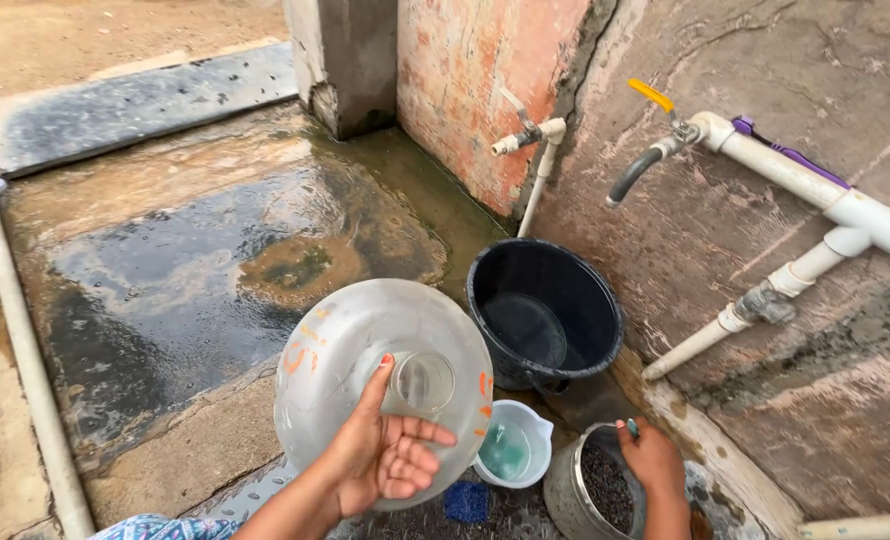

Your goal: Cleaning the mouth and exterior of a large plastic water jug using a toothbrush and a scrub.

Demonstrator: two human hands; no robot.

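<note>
Left hand (385, 455), fingers loosely curled, cups the neck of a tilted clear water jug (365, 370) above the wet concrete floor (165, 290). Right hand (650, 458) grips a metal pot's (570, 495) rim, near a black bucket (545, 310).

Clear jug (365, 350) with orange marks, black bucket (545, 315), white scoop (513, 445), yellow-handled tap (655, 97).

The clear round water jug (365, 360) bears faint orange markings, possibly a worn printed label.
</note>
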